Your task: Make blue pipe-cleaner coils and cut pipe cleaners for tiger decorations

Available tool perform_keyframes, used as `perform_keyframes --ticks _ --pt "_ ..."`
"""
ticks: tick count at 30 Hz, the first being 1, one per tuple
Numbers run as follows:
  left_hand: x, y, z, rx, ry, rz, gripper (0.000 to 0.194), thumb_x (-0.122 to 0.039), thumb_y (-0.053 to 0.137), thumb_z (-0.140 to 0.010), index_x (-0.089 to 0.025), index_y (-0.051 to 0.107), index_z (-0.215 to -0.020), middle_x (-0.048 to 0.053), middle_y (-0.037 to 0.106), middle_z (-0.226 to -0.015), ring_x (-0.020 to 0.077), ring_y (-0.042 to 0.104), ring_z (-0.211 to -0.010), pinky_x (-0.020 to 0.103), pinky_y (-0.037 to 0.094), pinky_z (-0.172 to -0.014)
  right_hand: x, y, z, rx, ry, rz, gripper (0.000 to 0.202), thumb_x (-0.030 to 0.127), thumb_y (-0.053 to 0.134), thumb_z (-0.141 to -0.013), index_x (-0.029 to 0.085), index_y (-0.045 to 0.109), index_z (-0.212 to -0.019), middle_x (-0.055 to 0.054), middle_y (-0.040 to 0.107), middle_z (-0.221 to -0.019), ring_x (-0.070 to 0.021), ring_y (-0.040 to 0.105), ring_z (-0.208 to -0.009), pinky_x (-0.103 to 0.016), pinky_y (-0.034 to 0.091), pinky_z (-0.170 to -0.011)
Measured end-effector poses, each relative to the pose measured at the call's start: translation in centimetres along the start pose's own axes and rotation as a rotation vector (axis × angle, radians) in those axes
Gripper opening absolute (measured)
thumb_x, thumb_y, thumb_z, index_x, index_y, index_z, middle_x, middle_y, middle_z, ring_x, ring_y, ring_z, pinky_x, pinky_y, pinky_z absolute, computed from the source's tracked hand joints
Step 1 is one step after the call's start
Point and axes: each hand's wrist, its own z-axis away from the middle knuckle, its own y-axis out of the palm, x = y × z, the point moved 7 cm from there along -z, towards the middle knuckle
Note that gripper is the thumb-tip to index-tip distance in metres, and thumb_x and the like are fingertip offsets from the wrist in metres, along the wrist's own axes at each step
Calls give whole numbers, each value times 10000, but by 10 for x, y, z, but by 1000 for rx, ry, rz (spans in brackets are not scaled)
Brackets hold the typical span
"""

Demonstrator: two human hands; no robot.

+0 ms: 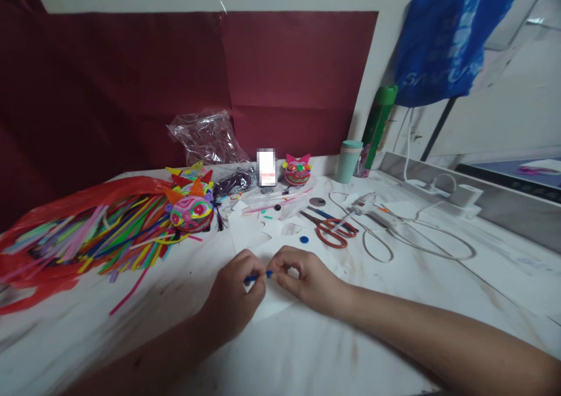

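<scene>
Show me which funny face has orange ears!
The nearest face, by the colourful strips. The face behind has red ears; the right-hand face has pink.

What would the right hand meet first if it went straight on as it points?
Probably the blue piece held in the left hand, then that hand's fingers, though depth is hard to judge.

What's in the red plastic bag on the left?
Multicoloured strips, some spilling past the edge of the red plastic bag. Whatever lies beneath the pile is covered; can't tell.
</scene>
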Motion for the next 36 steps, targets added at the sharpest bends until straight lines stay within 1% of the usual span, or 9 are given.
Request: perform_keyframes --ticks 3,6,10,13,19,26,30,33,36 --pt "6 -6 -3 -64 -111 144 128 -108 450 -739 -188 475 -643 -19 483 -658 118 481 -623 230 379 -578 -4 -2 -2 -57 59 -136 50 151 547 -780 162 591 -756 -16 550 -731 -126 519 -683 -244 428 -643" --pt "8 -5 -2 -100 -128 206 125 -140 454 -761 -191 477 -649 -19 487 -672 121 489 -645 233 388 -595 -6 -2 -1 -117 75 -210 44 191 564 -779 165 591 -757 -17 554 -746 -129 523 -702 -250 428 -656" --pt "5 -1 1 -120 -120 168 125 -137 451 -754 -190 483 -646 -19 489 -670 121 490 -643 239 387 -600 -9 -1 3 -170 97 -242 98 227 551 -797 167 568 -722 -4 529 -701 -122 507 -663 -246 416 -622" --pt "3 2 1 -72 -121 108 115 -140 467 -746 -186 500 -646 -23 494 -662 121 492 -637 237 382 -600 -6 -5 3 -179 48 -186 99 186 530 -805 165 549 -711 -8 523 -705 -125 502 -675 -250 410 -634" --pt "10 9 -2 134 -88 0 114 -149 463 -763 -182 522 -672 -14 511 -678 131 506 -642 246 388 -605 1 -4 1 -43 -96 21 114 72 499 -775 164 531 -717 -18 517 -722 -125 493 -670 -238 406 -616" --pt "0 21 6 219 156 -231 174 -119 375 -805 -180 491 -691 29 519 -713 173 490 -682 291 384 -623 7 8 5 130 -206 202 145 46 454 -767 149 548 -728 -47 514 -729 -142 505 -685 -241 425 -621" --pt "-5 14 4 144 138 -179 153 -74 398 -745 -185 461 -662 16 505 -691 156 476 -664 273 376 -612 -1 3 2 66 -59 94 124 89 483 -778 149 582 -734 -40 546 -729 -133 511 -666 -242 410 -614" --pt "-3 5 1 46 40 -67 140 -69 422 -718 -191 454 -656 -3 486 -680 131 476 -636 240 372 -581 -15 3 0 16 155 -158 83 204 550 -774 158 593 -721 -14 554 -694 -126 505 -637 -245 397 -599" --pt "-1 2 1 -14 -20 -1 138 -74 434 -718 -191 454 -646 -13 471 -665 117 469 -605 224 364 -552 -24 7 0 -15 269 -394 185 341 592 -756 161 572 -719 6 542 -668 -115 483 -611 -245 383 -586"
